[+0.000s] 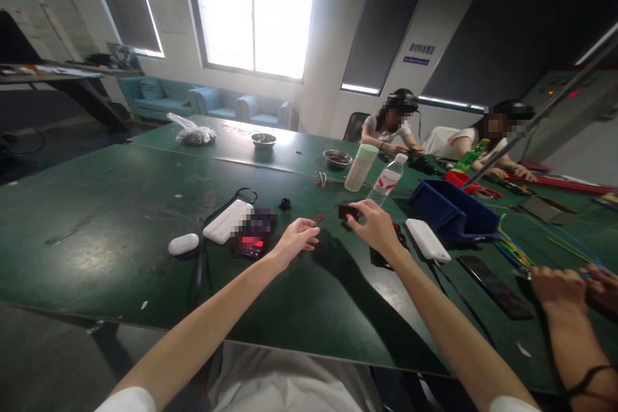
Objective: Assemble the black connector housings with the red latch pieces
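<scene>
My right hand (374, 222) is closed with thumb and fingertips on a small black rectangular piece (344, 212), held low over the green table. Its exact kind does not show. To its left, my left hand (298, 238) hovers with fingers loosely bent and apart, nothing visible in them. A tiny red part (319, 217) lies on the table between the hands. Further left sits a small black part (286, 204). Beside my left hand is a phone (258, 232) with a lit screen. Partly hidden under my right wrist lies a dark device (381, 259).
A white power bank (226, 222) and earbud case (183, 244) lie left; another power bank (427, 241), a blue bin (454, 209) and a black phone (495, 286) lie right. Bottles (386, 180) stand ahead. A co-worker's hands (560, 290) handle wires; two people sit opposite.
</scene>
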A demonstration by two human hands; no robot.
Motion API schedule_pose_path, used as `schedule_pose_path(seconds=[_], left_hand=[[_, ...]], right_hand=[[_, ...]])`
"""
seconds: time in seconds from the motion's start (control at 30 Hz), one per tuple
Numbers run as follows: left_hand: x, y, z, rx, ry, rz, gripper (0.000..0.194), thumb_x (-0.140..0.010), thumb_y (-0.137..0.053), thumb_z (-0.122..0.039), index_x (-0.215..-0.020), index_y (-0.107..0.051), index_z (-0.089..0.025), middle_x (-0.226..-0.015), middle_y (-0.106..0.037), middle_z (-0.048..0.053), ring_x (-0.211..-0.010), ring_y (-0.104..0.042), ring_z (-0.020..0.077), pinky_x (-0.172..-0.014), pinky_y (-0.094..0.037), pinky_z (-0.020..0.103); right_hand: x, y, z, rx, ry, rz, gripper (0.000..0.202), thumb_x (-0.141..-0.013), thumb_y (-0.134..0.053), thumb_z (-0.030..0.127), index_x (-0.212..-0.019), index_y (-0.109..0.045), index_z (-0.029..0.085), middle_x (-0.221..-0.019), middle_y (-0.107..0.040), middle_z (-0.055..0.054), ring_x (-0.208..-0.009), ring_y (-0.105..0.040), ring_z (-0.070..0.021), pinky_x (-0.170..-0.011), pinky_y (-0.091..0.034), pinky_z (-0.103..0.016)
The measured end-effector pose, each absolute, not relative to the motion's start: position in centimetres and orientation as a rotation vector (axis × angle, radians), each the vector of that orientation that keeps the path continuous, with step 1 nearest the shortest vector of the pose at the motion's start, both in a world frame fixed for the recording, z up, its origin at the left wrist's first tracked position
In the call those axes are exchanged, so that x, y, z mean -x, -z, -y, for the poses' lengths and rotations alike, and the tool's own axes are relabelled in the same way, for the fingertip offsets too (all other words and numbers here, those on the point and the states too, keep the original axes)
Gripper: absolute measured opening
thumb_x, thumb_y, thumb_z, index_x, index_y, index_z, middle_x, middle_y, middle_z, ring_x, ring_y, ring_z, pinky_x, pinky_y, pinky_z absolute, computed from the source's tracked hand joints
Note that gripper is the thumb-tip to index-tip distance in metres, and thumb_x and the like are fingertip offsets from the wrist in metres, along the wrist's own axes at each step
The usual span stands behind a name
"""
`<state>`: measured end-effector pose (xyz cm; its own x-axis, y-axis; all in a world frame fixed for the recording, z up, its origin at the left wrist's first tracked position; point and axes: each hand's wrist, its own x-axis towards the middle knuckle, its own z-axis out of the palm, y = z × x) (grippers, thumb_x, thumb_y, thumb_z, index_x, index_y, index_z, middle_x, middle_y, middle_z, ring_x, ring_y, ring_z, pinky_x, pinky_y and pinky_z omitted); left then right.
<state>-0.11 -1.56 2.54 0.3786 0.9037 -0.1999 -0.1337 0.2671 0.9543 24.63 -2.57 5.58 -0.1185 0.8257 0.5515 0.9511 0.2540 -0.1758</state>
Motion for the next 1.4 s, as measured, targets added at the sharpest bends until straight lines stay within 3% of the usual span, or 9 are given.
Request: schedule_pose_path(seconds=[0.1,0.27,0.47,0.63,1.13,1.4], left_hand=[[0.1,-2.7,1.6,-1.08,-0.812,-0.93,0.02,-0.094,-0.07,-0.022,-0.111,-0.063,-0.015,-0.107,-0.072,0.01,-0.081,-0.07,0.0146,-0.064,-0.054,0.023],[0.1,-2.6,1.6,-1.094,-0.791,-0.941,0.023,-0.092,-0.072,-0.023,-0.111,-0.063,-0.016,-0.102,-0.072,0.009,-0.08,-0.07,0.0141,-0.065,-0.053,0.021],[0.0,-2.5,1.6,-1.106,-0.781,-0.924,0.029,-0.088,-0.077,-0.027,-0.111,-0.062,-0.016,-0.099,-0.075,0.009,-0.077,-0.069,0.0139,-0.065,-0.051,0.022],[0.0,-2.4,1.6,-1.119,-0.773,-0.928,0.032,-0.088,-0.077,-0.028,-0.112,-0.062,-0.016,-0.097,-0.076,0.009,-0.075,-0.068,0.014,-0.067,-0.05,0.023],[0.0,-2.4,1.5,-1.121,-0.748,-0.92,0.028,-0.088,-0.077,-0.028,-0.109,-0.063,-0.016,-0.092,-0.077,0.008,-0.07,-0.068,0.0128,-0.066,-0.05,0.023],[-0.3,-1.4,1.2,-1.119,-0.754,-0.886,0.03,-0.087,-0.079,-0.028,-0.11,-0.063,-0.017,-0.091,-0.077,0.006,-0.069,-0.068,0.0122,-0.064,-0.05,0.021]], right_hand=[[-28.1,-6.3,1.2,1.726,0.381,1.908,0.029,-0.091,-0.065,0.037,-0.112,-0.076,0.021,-0.11,-0.075,-0.011,-0.095,-0.071,-0.0275,-0.082,-0.056,-0.037],[-32.4,-6.5,-0.4,1.963,0.319,1.868,0.033,-0.089,-0.065,0.039,-0.112,-0.077,0.02,-0.113,-0.077,-0.011,-0.09,-0.071,-0.0269,-0.08,-0.054,-0.037],[-34.1,-5.6,-1.2,2.13,0.231,1.926,0.033,-0.092,-0.063,0.041,-0.112,-0.078,0.02,-0.118,-0.078,-0.012,-0.103,-0.072,-0.0288,-0.084,-0.054,-0.035],[-34.6,-4.8,-1.7,2.184,0.123,2.002,0.025,-0.087,-0.068,0.038,-0.1,-0.08,0.021,-0.107,-0.081,-0.011,-0.098,-0.075,-0.0282,-0.081,-0.054,-0.033],[-35.7,-5.4,-2.0,2.239,-0.047,2.124,0.021,-0.082,-0.07,0.037,-0.094,-0.079,0.022,-0.102,-0.083,-0.008,-0.097,-0.077,-0.0274,-0.075,-0.053,-0.03],[-35.7,-7.7,-2.5,2.178,0.016,2.177,0.027,-0.082,-0.073,0.045,-0.096,-0.08,0.023,-0.097,-0.082,-0.008,-0.09,-0.076,-0.0278,-0.072,-0.052,-0.032]])
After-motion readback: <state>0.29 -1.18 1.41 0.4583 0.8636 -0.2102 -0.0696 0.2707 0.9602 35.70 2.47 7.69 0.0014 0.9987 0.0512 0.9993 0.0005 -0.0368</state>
